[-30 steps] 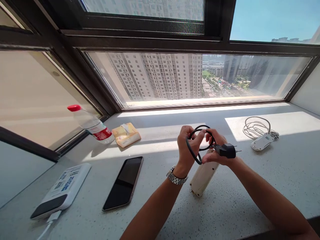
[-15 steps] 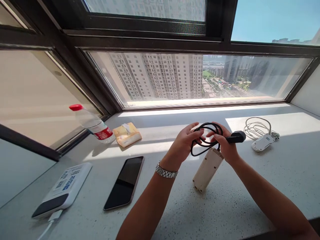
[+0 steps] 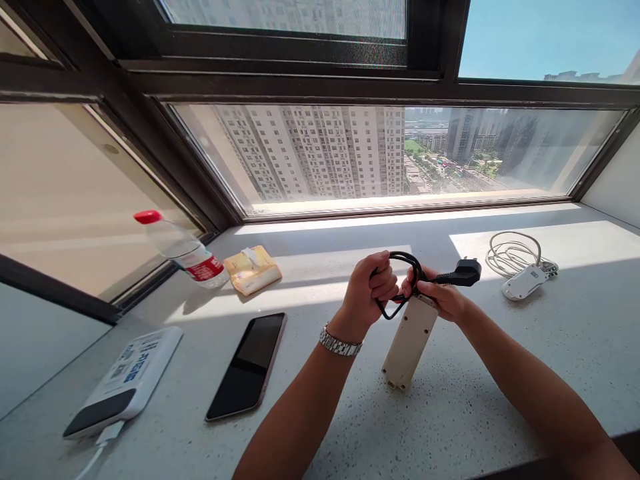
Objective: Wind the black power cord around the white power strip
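Speckled white counter (image 3: 450, 413) under a wide window, towers outside. Cord looks mostly gathered: black cable (image 3: 400, 267) coiled into loops above the far end of one beige power strip (image 3: 409, 343), frame centre; plug (image 3: 465, 272) sticks out loose to the right, coil not secured. Left hand (image 3: 367, 293) fisted around the loops, right hand (image 3: 440, 297) pinching cable near the plug. Lower left: one power bank (image 3: 125, 380), one phone (image 3: 249, 365). Farther: one bottle (image 3: 183, 250), one tissue pack (image 3: 253, 269), one white charger with cord (image 3: 523, 267) at right.
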`<state>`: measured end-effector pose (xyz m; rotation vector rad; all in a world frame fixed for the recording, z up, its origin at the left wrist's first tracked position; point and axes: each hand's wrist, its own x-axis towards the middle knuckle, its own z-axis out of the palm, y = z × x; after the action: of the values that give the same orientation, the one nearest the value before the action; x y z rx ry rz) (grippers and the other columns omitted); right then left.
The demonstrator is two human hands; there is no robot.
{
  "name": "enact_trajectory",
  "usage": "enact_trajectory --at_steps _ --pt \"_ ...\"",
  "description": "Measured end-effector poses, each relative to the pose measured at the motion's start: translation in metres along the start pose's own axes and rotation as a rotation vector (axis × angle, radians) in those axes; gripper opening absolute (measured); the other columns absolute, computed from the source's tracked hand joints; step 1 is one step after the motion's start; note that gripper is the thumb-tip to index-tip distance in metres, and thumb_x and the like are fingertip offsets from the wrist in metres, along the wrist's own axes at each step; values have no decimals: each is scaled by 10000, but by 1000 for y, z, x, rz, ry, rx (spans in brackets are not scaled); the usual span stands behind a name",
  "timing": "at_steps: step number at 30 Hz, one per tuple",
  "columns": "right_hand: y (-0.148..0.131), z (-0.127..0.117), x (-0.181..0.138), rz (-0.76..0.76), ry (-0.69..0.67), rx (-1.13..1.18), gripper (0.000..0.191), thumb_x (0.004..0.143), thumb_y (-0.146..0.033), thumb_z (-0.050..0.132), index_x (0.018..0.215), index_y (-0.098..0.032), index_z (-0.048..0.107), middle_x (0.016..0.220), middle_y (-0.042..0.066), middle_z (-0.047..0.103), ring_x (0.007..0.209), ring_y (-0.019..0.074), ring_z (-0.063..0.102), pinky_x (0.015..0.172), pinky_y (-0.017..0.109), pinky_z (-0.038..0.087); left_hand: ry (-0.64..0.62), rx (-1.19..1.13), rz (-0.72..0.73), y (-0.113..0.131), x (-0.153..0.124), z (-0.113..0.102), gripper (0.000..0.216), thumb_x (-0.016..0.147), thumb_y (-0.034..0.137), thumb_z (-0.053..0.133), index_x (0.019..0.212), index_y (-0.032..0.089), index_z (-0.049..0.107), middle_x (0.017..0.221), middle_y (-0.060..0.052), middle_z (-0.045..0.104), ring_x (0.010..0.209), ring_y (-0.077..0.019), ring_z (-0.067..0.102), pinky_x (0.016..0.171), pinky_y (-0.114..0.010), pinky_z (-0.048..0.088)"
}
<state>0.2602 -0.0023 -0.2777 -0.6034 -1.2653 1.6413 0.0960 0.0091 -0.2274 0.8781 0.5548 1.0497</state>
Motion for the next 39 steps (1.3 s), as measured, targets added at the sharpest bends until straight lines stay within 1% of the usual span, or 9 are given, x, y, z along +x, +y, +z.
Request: enact_trajectory --at_steps 5,8,13,16,19,22,25,31,39 --pt "13 14 7 -22 263 51 387 688 -544 719 748 -200 553 623 -50 514 534 96 492 566 251 474 131 -12 12 -19 8 1 526 665 440 702 524 204 254 387 101 187 341 -31 217 367 -193 245" --pt "13 18 8 21 403 132 384 661 -521 735 692 -195 533 563 -63 438 515 93 457 511 233 450 201 37 41 -30 13 1 491 665 504 723 540 194 363 459 62 380 445 -66 397 465 -217 370" --pt "-30 -10 -20 130 545 142 379 629 -477 766 761 -199 543 589 -73 413 489 85 409 555 288 480 268 119 24 -38 22 -15 462 653 607 715 727 175 566 748 -17 592 684 -129 556 604 -245 441" --pt "-78 -49 -60 60 652 -230 370 667 -509 733 764 -202 550 610 -48 431 523 105 426 531 286 436 280 157 32 -38 24 -25 424 656 565 718 698 181 544 738 -6 571 690 -133 549 608 -251 429" --pt "-113 -93 -114 -75 762 -952 403 762 -589 623 671 -213 511 601 1 472 547 136 439 522 298 374 283 220 60 -41 19 -29 375 682 517 693 662 180 530 711 2 544 676 -128 527 589 -242 411" --pt "-116 -128 -168 -81 818 -1648 445 805 -671 496 736 -239 578 567 45 522 494 164 432 526 335 322 280 362 90 -48 6 -33 323 724 463 651 630 178 530 678 0 530 660 -127 507 581 -234 402" --pt "-95 -152 -204 -139 684 -1939 475 882 -636 388 675 -251 573 645 126 598 572 206 537 619 398 362 281 549 138 -61 -12 -44 298 752 418 625 600 175 544 619 -1 527 610 -122 477 580 -238 395" --pt "-58 -195 -219 3 389 -1981 308 890 -432 478 666 -254 592 678 126 615 628 222 570 684 406 372 319 730 225 -78 -36 -72 324 785 406 601 559 183 534 541 7 507 533 -117 427 549 -244 362" --pt "-59 -247 -198 224 422 -1993 166 789 -121 523 797 -216 658 957 185 693 915 261 647 830 419 400 307 796 238 -80 -39 -77 361 788 438 564 537 183 515 520 1 502 506 -113 430 533 -238 372"
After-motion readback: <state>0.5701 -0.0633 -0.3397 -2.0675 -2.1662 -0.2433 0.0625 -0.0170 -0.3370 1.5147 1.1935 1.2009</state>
